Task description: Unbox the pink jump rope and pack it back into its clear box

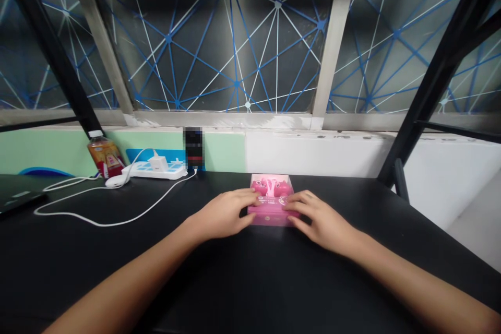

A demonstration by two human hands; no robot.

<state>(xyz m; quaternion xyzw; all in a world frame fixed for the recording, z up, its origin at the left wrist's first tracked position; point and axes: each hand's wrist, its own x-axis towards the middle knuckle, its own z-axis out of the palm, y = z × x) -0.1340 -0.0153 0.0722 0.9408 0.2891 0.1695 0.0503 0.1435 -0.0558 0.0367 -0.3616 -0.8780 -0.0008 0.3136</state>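
A pink box [270, 209] with a clear window lies on the black table, and pink shapes, perhaps a toy, show through its far part. At its left side my left hand [223, 213] has the fingertips on the top and the thumb by the near corner. My right hand [319, 222] takes hold of the right side in the same way, fingers over the top edge and thumb at the front. The box is held between both hands; parts of its side edges are hidden under the fingers.
On the black table [250, 282], a white power strip [176, 169] with a plugged-in charger [158, 162] and white cable [117, 223] stands back left. Near it are a drink bottle [105, 155] and a blurred-out dark object [194, 148]. Black metal posts [426, 78] rise at both sides.
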